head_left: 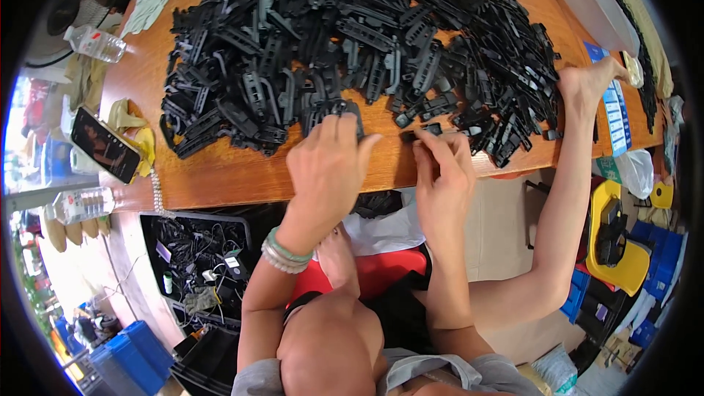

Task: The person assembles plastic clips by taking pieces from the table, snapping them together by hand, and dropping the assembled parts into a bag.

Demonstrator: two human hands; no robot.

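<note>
A large heap of black plastic parts [367, 29] covers much of the wooden table [242, 180]. Over the heap's near edge, my left hand [330, 165] is open, thumb spread out to the side. Its fingertips rest on a ribbed black piece [317, 113], and pale bracelets circle the wrist. To its right, my right hand [447, 176] is closed, its thumb and index finger bent toward each other at a small black plastic part [425, 131] by the heap's edge. The fingers partly hide how they grip it.
A phone [105, 147] leans at the table's left side, near plastic bottles [95, 44]. Below the table stands a black crate [198, 224] of cables and small items. My bare foot [587, 81] rests on the table's right side. A yellow chair [623, 264] stands at right.
</note>
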